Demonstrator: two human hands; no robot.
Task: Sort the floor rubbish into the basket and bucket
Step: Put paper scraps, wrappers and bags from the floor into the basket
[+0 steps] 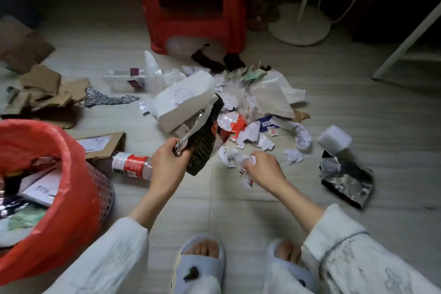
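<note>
While crouched over the floor: left hand gripping a foil wrapper, right hand clutching paper scraps; basket at nine o'clock.

red stool, white stand base, slippers

Dim, soft light; dark far background, bowed wide-angle edges, perhaps slight motion blur.

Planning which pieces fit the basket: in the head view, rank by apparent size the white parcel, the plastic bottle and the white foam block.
1. white parcel
2. plastic bottle, nearer the camera, so only roughly placed
3. white foam block
</note>
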